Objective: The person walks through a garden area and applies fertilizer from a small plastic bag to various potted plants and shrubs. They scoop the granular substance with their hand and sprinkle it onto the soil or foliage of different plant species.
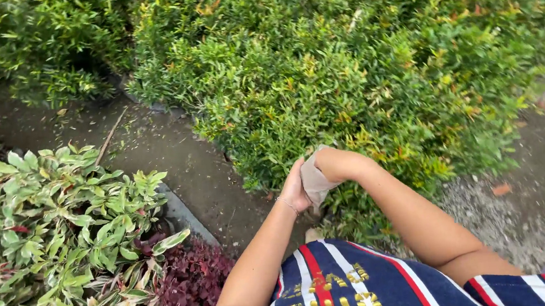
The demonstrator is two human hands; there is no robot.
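Both hands meet low in the middle of the view, just in front of a dense green shrub point(369, 67) with yellow and orange-tipped leaves. The left hand point(296, 189) — a thin bracelet on its wrist — is raised with the fingers pressed against a beige glove point(315, 180), its grip closed on the fabric from the left side. The right hand point(333, 162) is bent at the wrist and sits partly inside or behind that glove (how far its fingers are curled cannot be told, since the cloth hides them). The glove itself hangs between the two hands, touching both, with its loose end pointing down toward the person's lap. Below the forearms shows a dark blue garment point(341, 287) with red and white stripes and small gold marks. To the left lies a bed of variegated green-and-cream leaves point(58, 228), with a clump of dark red foliage point(189, 286) beside it. A damp concrete path point(176, 160) runs between these plants and the shrub — gravelly ground point(536, 203) spreads out on the right.
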